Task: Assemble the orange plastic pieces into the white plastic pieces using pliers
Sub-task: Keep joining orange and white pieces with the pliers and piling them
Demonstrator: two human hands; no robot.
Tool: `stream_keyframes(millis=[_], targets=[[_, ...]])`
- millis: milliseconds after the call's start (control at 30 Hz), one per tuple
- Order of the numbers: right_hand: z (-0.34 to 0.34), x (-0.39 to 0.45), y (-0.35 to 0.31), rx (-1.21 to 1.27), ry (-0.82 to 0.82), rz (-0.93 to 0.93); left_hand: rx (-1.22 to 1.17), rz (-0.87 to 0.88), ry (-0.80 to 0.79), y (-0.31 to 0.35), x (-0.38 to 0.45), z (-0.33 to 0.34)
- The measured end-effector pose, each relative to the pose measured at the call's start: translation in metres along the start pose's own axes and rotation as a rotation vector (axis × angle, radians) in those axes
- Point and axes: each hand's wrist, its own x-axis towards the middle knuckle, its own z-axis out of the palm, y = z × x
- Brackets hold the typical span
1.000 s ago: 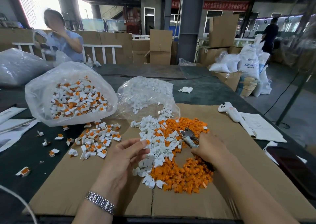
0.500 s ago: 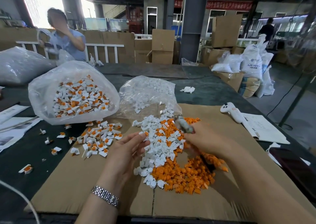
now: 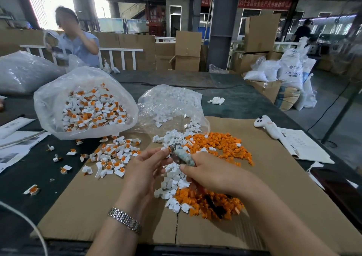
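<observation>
Now the right hand has brought the pliers up off the heap and across toward the left hand; a second ago their nose was down among the loose parts. Its grip is curled tight round the handles, and the dark handle ends show below the palm over the orange plastic pieces. The left hand's fingertips pinch something small and white right at the pliers' nose, which I judge to be 1 of the white plastic pieces, though it is too small to make out whether an orange insert sits in it. That meeting of both hands suggests 1 press-fit is about to be made or is under way.

Just beyond, the unassembled white and orange heaps lie mixed on the cardboard sheet that covers the counter. To the left, finished pieces are scattered, and further back an open plastic bag holds many more. Plenty of loose stock remains, so the job looks far from done.
</observation>
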Motion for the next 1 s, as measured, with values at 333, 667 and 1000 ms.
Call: stream_keyframes(millis=[333, 667, 1000], targets=[[0.04, 0.011, 0.004, -0.124, 0.338, 0.03, 0.039, -0.002, 0.066, -0.003, 0.0, -0.002], [0.002, 0.009, 0.038, -0.059, 0.243, 0.126, 0.371, 0.15, 0.238, 0.008, 0.005, -0.025], [-0.01, 0.034, 0.102, -0.563, 0.46, 0.461, 1.064, 0.318, 0.056, -0.014, 0.014, -0.044]])
